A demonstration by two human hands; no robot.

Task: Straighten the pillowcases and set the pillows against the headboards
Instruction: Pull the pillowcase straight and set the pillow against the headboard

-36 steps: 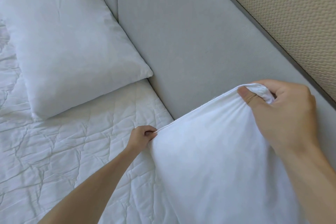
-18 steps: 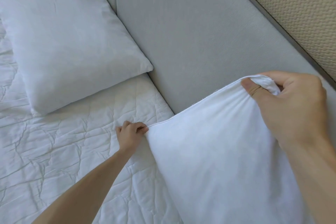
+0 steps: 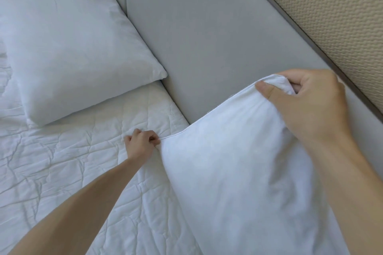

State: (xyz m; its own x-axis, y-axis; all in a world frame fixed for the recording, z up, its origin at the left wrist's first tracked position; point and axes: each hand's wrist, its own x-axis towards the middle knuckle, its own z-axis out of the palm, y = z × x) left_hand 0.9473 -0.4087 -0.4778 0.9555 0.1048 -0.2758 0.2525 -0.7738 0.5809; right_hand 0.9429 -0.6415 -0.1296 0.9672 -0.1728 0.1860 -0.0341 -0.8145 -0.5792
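Observation:
A white pillow (image 3: 238, 172) in its pillowcase fills the lower right, held up over the bed near the grey padded headboard (image 3: 207, 33). My right hand (image 3: 310, 105) grips its upper right corner, the cloth bunched in the fingers. My left hand (image 3: 141, 143) pinches the opposite upper corner and draws the top edge taut. A second white pillow (image 3: 72, 43) lies at the upper left, leaning against the headboard.
A creased white quilted mattress cover (image 3: 62, 161) spreads over the bed below the pillows. A beige textured wall (image 3: 331, 6) runs behind the headboard at the upper right.
My left hand has slid left along the bed, pulling the pillowcase's top edge tighter. My right hand has stayed on its corner with little movement.

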